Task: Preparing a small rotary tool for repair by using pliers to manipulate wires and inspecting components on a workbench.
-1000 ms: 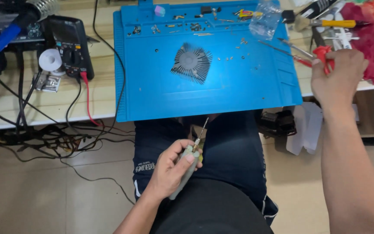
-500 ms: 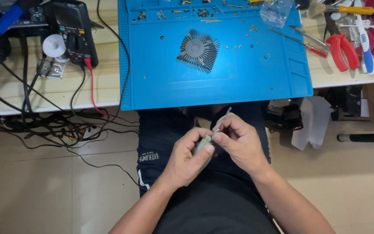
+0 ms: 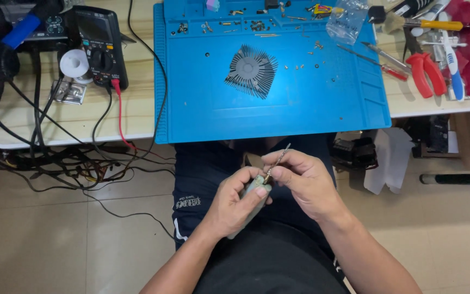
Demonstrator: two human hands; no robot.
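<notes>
Now | left hand (image 3: pixel 234 204) grips one driver handle (image 3: pixel 252 191) | right hand (image 3: pixel 303 182) pinches one bit (image 3: pixel 276 163)

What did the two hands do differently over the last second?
The right hand came back from the red pliers on the bench to the lap, and now pinches the thin metal bit. The left hand kept holding the pale green screwdriver handle. The black finned fan stayed on the blue mat.

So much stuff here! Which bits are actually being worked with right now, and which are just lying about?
In use:
left hand gripping the pale screwdriver handle
right hand pinching the thin metal bit

Lying about:
black fan on the blue mat
multimeter
red pliers
plastic bag
</notes>
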